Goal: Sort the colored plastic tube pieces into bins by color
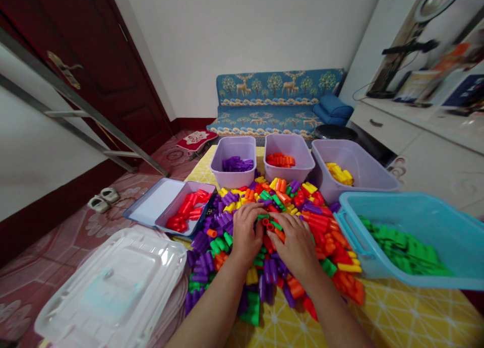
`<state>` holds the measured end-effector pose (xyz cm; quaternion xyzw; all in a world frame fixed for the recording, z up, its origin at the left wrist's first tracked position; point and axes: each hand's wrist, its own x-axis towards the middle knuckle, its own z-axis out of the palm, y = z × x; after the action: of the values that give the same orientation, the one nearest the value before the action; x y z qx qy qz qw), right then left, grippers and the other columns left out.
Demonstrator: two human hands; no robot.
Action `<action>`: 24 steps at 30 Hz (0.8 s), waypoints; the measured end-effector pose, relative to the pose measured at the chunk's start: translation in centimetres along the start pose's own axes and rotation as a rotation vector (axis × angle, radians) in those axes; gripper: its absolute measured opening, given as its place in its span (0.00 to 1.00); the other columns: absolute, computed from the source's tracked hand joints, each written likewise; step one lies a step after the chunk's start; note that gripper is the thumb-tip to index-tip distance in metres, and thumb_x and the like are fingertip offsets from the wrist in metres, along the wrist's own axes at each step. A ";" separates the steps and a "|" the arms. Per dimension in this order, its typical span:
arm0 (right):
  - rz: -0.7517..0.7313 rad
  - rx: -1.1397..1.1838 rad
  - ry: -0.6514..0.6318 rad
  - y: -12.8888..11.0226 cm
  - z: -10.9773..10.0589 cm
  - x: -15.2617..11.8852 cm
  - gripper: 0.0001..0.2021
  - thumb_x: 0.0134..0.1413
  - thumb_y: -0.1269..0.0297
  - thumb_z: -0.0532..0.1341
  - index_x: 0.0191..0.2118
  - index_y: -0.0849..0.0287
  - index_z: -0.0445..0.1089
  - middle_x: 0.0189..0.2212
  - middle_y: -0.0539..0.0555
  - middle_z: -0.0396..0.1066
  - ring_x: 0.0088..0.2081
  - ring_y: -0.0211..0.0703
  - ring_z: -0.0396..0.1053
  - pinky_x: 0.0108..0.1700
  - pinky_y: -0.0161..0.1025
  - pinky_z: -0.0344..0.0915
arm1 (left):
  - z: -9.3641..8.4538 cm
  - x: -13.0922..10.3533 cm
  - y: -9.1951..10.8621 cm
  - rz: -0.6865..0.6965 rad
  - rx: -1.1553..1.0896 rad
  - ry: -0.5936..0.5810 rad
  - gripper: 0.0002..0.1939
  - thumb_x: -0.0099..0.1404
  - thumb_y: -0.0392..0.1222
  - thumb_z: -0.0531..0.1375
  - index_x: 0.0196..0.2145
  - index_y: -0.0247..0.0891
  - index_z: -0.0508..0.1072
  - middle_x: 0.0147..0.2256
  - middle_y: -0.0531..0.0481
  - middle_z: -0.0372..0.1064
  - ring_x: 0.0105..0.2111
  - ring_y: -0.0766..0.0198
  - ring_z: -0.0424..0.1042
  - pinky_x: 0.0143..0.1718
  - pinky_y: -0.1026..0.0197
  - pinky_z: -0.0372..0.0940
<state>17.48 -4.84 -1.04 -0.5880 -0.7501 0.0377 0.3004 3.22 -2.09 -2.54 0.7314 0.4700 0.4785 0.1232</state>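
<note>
A wide heap of purple, red, orange, yellow and green plastic pieces (273, 272) covers the middle of the table. Over the heap's centre are both hands, close together. My left hand (247, 232) has its fingers curled, and my right hand (295, 239) is bent toward it from the other side. Between them stand small red tube-ended pieces (267, 225), with green ones beside them. The fingers of both hands seem closed round pieces there, but which hand grips which piece is too small to tell.
Lilac bins hold purple (233, 179), orange (289, 174) and yellow (359, 161) pieces behind the heap. A blue bin (359, 257) with green pieces stands right. Left are an open box (166, 219) with red pieces and stacked white lids (151, 267).
</note>
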 end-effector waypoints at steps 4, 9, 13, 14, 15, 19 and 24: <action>0.018 0.044 0.055 0.0 -0.1 0.1 0.10 0.56 0.66 0.59 0.44 0.56 0.70 0.44 0.56 0.73 0.46 0.50 0.69 0.48 0.48 0.62 | 0.0 0.0 0.0 0.014 -0.032 0.029 0.11 0.62 0.30 0.56 0.40 0.41 0.72 0.40 0.50 0.74 0.45 0.58 0.70 0.49 0.52 0.60; 0.016 0.113 0.154 0.5 0.1 0.3 0.08 0.55 0.66 0.59 0.42 0.57 0.70 0.45 0.57 0.71 0.48 0.50 0.68 0.52 0.49 0.62 | 0.1 -0.2 -0.1 0.028 -0.090 0.061 0.08 0.65 0.34 0.57 0.41 0.41 0.73 0.40 0.50 0.75 0.42 0.60 0.71 0.47 0.55 0.61; 0.013 0.208 0.203 0.9 0.1 0.4 0.07 0.54 0.65 0.59 0.40 0.58 0.70 0.45 0.58 0.72 0.48 0.51 0.68 0.52 0.50 0.63 | 0.3 -0.3 -0.3 0.010 -0.106 0.090 0.09 0.65 0.35 0.58 0.43 0.41 0.73 0.40 0.49 0.75 0.43 0.60 0.71 0.48 0.55 0.61; 0.013 0.239 0.207 0.9 0.1 0.4 0.07 0.55 0.65 0.59 0.40 0.58 0.70 0.44 0.57 0.72 0.47 0.50 0.68 0.52 0.49 0.63 | 0.3 -0.3 -0.3 0.005 -0.109 0.090 0.09 0.65 0.35 0.58 0.43 0.41 0.72 0.41 0.49 0.75 0.43 0.60 0.71 0.48 0.55 0.61; 0.019 0.269 0.210 0.9 0.0 0.5 0.07 0.55 0.65 0.59 0.40 0.57 0.70 0.43 0.57 0.73 0.47 0.50 0.69 0.52 0.49 0.64 | 0.2 -0.4 -0.2 -0.001 -0.112 0.085 0.09 0.65 0.35 0.58 0.43 0.41 0.72 0.41 0.49 0.75 0.43 0.60 0.71 0.48 0.55 0.61; 0.133 0.375 0.251 0.9 -0.6 0.3 0.09 0.55 0.63 0.59 0.42 0.57 0.70 0.40 0.56 0.75 0.44 0.49 0.71 0.49 0.47 0.65 | 0.1 -0.4 0.1 -0.026 -0.118 0.044 0.08 0.66 0.37 0.58 0.43 0.41 0.72 0.41 0.49 0.75 0.43 0.60 0.71 0.48 0.55 0.60; 0.302 0.575 0.242 0.8 -1.7 0.2 0.13 0.55 0.58 0.60 0.45 0.56 0.69 0.37 0.54 0.75 0.38 0.47 0.73 0.43 0.43 0.68 | -0.1 -0.3 0.4 -0.053 -0.114 0.028 0.08 0.67 0.39 0.57 0.43 0.41 0.73 0.40 0.49 0.75 0.43 0.59 0.71 0.47 0.55 0.60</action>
<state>18.98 -4.88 0.10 -0.5838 -0.5720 0.2217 0.5318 3.29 -2.60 -2.44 0.7036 0.4629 0.5114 0.1706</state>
